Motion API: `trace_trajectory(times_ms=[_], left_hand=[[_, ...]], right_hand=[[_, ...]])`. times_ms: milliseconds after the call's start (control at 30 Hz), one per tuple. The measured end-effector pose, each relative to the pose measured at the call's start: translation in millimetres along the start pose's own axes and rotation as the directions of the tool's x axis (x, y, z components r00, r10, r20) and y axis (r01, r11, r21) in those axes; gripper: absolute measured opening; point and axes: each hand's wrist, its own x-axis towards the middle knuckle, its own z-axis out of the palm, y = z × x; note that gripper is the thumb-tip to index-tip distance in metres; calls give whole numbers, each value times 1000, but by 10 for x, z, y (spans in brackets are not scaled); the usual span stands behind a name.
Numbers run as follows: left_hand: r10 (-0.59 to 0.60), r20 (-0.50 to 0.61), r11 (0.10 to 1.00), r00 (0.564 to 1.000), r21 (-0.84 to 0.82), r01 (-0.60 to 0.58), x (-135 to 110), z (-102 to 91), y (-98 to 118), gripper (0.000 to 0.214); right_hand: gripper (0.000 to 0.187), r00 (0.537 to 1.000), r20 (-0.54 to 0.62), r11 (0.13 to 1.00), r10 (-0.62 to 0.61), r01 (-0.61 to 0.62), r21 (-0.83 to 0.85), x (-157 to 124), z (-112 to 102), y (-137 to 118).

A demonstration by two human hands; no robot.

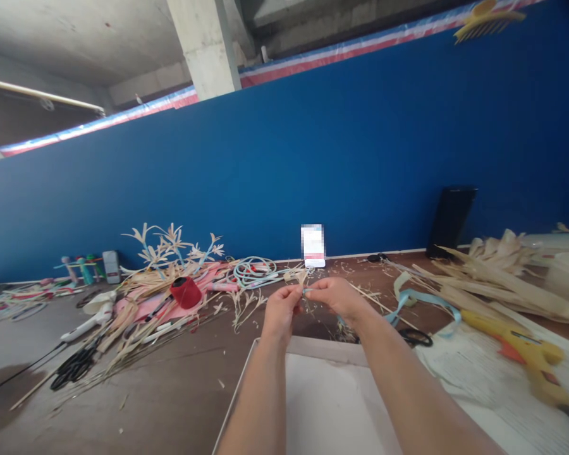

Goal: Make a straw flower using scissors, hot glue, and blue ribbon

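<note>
Above the far edge of a white box lid or tray (pixel 322 344), my two hands meet, fingertips nearly touching. Between them is a small pale husk flower (pixel 299 278), its petals pointing up and away from me. My left hand (pixel 281 309) pinches it low down, fingers closed. Closed in a pinch too, my right hand (pixel 336 296) is at a bit of light-blue strip beside the flower's base. The fingers partly hide where strip and flower meet. Beyond the hands, a phone (pixel 313 245) with a lit, blurred screen leans against the blue partition.
Right: a yellow glue gun (pixel 526 354) on printed paper, black-handled scissors (pixel 415 337), light-blue ribbon (pixel 422 296) and dried husks (pixel 516 278). Left: finished husk flowers (pixel 171 243), a red spool (pixel 186 292), coiled blue cord (pixel 253 272), black scissors (pixel 78 363) and a white corded tool (pixel 88 322).
</note>
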Motion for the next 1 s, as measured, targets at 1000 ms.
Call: trace_trajectory(times_ms=[1000], left_hand=[[24, -97, 999, 995, 44, -20, -16, 29, -11, 40]], right_hand=[[19, 993, -31, 975, -114, 106, -194, -39, 27, -63]])
